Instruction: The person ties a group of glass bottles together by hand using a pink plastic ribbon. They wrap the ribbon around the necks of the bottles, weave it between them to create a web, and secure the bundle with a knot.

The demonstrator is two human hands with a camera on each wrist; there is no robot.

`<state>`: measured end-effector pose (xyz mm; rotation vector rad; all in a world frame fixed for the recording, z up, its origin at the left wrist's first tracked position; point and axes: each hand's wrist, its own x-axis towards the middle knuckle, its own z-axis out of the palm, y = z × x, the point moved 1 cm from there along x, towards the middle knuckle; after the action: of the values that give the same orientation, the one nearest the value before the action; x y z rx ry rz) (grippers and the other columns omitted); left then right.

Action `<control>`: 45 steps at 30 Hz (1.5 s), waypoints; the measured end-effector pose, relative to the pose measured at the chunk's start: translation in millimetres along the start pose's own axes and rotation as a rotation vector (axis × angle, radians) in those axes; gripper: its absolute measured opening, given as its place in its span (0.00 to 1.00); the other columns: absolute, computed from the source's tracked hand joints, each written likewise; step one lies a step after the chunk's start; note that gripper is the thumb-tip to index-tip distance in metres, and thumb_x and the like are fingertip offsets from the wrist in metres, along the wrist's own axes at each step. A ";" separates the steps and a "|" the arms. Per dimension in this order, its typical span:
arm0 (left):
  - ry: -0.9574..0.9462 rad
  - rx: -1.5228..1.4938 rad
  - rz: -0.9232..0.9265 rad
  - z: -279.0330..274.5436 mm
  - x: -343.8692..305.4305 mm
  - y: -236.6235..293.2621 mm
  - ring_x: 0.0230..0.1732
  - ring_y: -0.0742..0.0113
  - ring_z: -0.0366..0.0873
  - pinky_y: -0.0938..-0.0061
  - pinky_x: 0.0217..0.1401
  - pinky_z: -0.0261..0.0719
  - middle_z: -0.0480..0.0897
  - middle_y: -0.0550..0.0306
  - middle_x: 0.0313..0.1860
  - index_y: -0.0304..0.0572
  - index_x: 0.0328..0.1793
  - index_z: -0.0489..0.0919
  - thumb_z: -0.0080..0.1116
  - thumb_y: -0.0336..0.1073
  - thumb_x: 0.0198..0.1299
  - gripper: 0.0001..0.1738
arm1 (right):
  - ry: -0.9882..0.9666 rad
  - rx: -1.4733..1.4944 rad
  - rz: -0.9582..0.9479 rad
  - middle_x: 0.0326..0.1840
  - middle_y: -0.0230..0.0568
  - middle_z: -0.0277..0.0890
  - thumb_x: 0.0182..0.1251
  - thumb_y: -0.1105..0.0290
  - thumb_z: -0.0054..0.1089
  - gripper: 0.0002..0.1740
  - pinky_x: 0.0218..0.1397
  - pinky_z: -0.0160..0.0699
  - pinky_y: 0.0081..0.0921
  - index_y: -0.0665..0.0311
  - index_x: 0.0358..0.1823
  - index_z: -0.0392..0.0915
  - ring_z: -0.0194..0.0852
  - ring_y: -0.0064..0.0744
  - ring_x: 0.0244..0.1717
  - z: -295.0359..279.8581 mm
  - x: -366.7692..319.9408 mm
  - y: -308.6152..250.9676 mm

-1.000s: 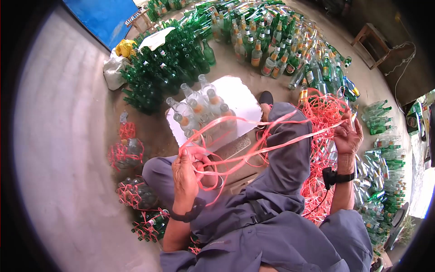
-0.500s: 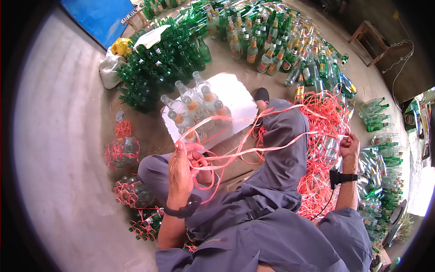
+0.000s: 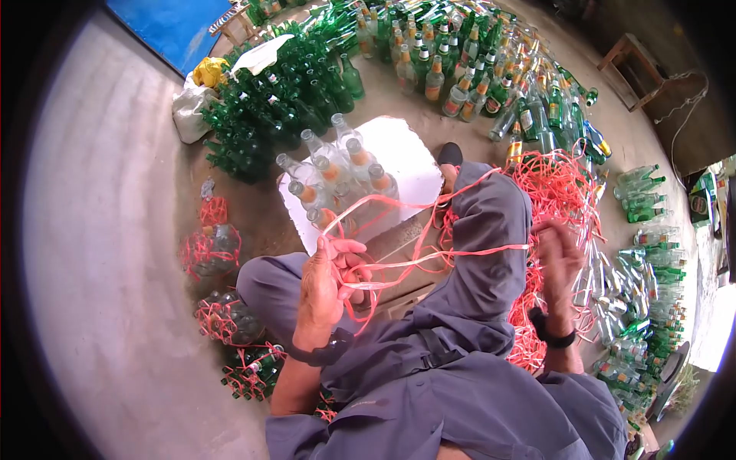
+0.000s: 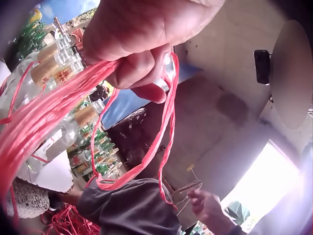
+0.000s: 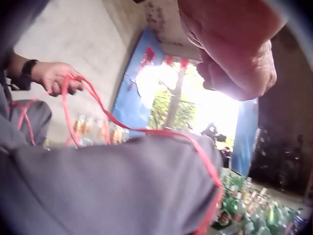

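My left hand (image 3: 320, 290) grips several strands of pink-red plastic twine (image 3: 487, 251) over the left knee. In the left wrist view its curled fingers (image 4: 134, 68) hold the twine (image 4: 54, 115), with loops hanging below. Blurred, my right hand (image 3: 558, 264) is beside the right knee, close to one strand's far end. In the right wrist view that hand (image 5: 234, 54) shows curled fingers from the side; I cannot tell whether it pinches twine. Several clear glass bottles (image 3: 335, 175) stand grouped upright on a white board (image 3: 410, 149) just beyond the left hand.
A tangled twine heap (image 3: 556, 184) lies at the right knee. Green bottles (image 3: 284, 107) crowd the back left, with mixed bottles (image 3: 452, 80) behind. Twine-wrapped bottle bundles (image 3: 215, 253) line the left side. More bottles (image 3: 652, 257) lie at right, near a wooden stool (image 3: 632, 65).
My right hand has come inward from the far right toward the right knee, and the strand between the hands now spans less. The left hand keeps its hold on the twine with its fingers spread more.
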<state>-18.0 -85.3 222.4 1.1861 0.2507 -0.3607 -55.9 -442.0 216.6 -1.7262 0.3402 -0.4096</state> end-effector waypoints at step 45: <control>0.625 0.013 0.623 -177.8 -58.7 86.7 0.13 0.83 0.52 0.85 0.13 0.49 0.64 0.67 0.18 0.36 0.47 0.79 0.55 0.33 0.74 0.07 | 0.948 0.612 0.560 0.25 0.37 0.75 0.73 0.75 0.48 0.08 0.17 0.73 0.17 0.67 0.34 0.74 0.71 0.24 0.17 -250.0 56.2 254.2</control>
<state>-37.3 117.5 254.9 1.2994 0.3981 0.5646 -118.7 -734.1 14.3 -0.6952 1.2036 -0.7954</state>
